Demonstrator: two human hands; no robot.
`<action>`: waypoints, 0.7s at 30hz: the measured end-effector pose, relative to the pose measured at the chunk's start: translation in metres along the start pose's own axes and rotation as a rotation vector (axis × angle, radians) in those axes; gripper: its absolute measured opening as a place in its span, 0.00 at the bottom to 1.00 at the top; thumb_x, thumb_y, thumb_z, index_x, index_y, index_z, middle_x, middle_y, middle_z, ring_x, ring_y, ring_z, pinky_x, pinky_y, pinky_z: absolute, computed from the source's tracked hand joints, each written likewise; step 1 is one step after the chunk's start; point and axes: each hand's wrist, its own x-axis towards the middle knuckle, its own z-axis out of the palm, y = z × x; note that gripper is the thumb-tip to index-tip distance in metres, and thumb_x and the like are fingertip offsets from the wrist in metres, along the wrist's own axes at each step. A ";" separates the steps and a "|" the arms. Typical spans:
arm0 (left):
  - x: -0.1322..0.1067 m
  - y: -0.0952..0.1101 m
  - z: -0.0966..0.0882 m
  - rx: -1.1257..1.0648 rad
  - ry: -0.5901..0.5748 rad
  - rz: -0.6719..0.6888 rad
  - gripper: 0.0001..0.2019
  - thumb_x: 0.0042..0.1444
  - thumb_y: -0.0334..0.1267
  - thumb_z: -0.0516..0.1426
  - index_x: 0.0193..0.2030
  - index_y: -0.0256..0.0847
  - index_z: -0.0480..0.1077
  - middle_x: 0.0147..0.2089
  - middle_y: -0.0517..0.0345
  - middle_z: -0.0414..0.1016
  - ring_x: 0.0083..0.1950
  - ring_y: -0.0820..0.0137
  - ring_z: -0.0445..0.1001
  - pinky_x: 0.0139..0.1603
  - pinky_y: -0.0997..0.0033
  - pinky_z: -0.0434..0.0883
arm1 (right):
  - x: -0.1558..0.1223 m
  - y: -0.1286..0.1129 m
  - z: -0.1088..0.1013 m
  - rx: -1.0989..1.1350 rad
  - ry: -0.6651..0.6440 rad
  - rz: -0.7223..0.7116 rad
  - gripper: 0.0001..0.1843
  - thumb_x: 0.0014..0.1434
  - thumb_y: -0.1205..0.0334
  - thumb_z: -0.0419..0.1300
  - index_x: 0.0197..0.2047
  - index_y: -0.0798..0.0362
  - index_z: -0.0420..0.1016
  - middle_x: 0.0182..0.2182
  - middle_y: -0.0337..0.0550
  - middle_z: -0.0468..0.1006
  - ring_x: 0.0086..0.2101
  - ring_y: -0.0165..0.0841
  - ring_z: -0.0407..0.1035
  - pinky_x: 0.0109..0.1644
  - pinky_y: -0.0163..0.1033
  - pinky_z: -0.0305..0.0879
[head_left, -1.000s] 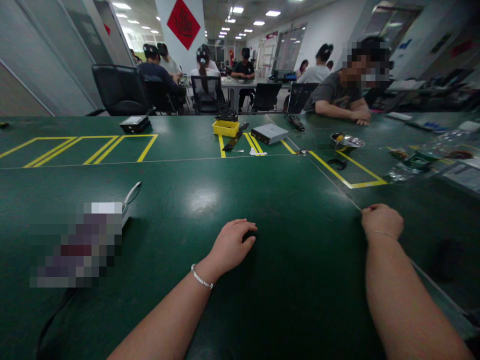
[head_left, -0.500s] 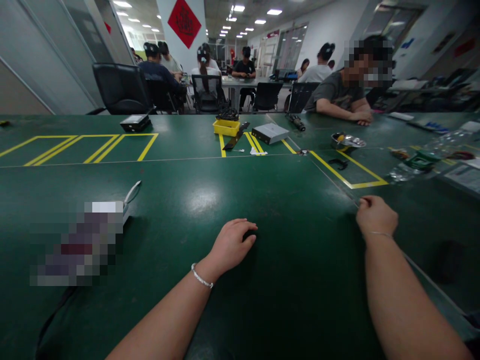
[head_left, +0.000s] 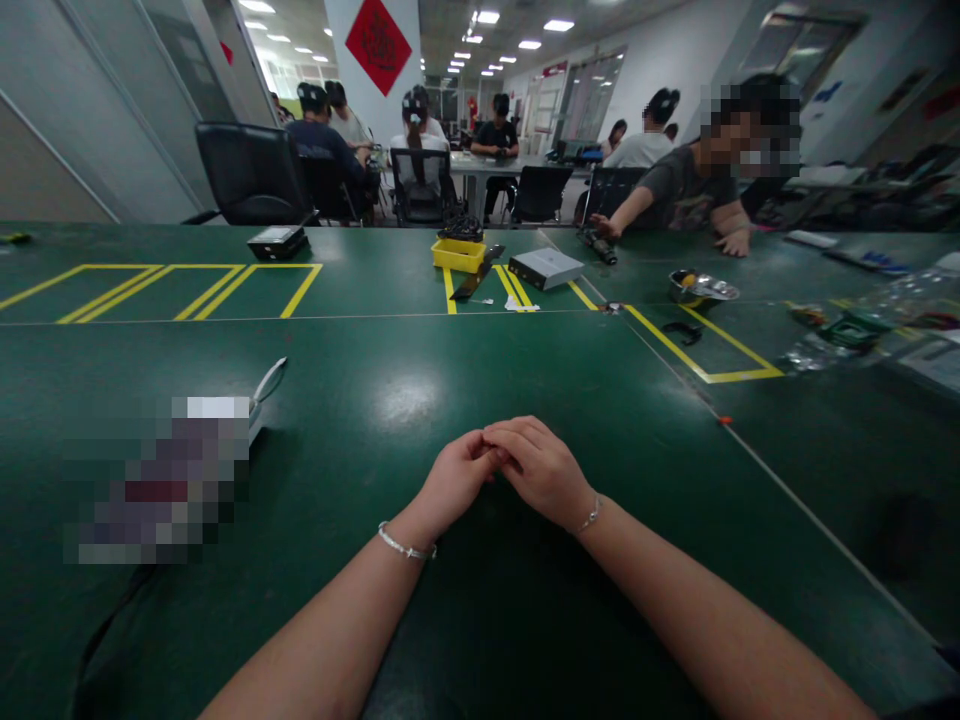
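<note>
My left hand [head_left: 455, 482] and my right hand [head_left: 541, 467] meet on the green table [head_left: 420, 390] in front of me, near its middle. Both have their fingers curled, and the fingertips touch each other, the right hand partly over the left. Whatever lies between the fingers is hidden. Each wrist wears a thin bracelet. A tiny red bit [head_left: 724, 420] lies on the table seam to the right, apart from both hands.
A blurred object [head_left: 150, 480] with a white cable [head_left: 268, 383] lies at the left. Further off are a yellow tray [head_left: 457, 256], a grey box [head_left: 545, 267], a black device [head_left: 277, 241] and a metal bowl [head_left: 701, 289]. A person [head_left: 697, 180] across the table reaches toward a black tool [head_left: 602, 247].
My right hand has left the table seam at the right and swung left to meet my left hand. The person across has stretched an arm toward the black tool.
</note>
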 end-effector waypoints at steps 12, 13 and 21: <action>-0.004 0.006 -0.005 -0.182 0.011 -0.124 0.08 0.49 0.41 0.52 0.34 0.39 0.63 0.33 0.56 0.72 0.35 0.72 0.70 0.31 0.76 0.61 | -0.014 0.049 -0.049 -0.376 -0.011 0.224 0.20 0.53 0.61 0.49 0.51 0.52 0.60 0.49 0.48 0.63 0.50 0.38 0.54 0.53 0.49 0.51; -0.004 0.007 -0.005 -0.171 0.021 -0.132 0.08 0.50 0.41 0.52 0.34 0.39 0.62 0.34 0.55 0.72 0.35 0.72 0.70 0.30 0.76 0.61 | -0.024 0.067 -0.063 -0.501 0.040 0.356 0.22 0.53 0.59 0.49 0.52 0.52 0.59 0.51 0.50 0.60 0.52 0.42 0.50 0.53 0.53 0.47; -0.004 0.006 -0.005 -0.110 0.039 -0.118 0.10 0.50 0.43 0.50 0.34 0.39 0.63 0.34 0.55 0.73 0.34 0.74 0.70 0.29 0.77 0.61 | -0.126 0.179 -0.129 -0.745 -0.096 1.295 0.32 0.54 0.50 0.41 0.54 0.66 0.56 0.53 0.71 0.52 0.53 0.54 0.45 0.48 0.58 0.46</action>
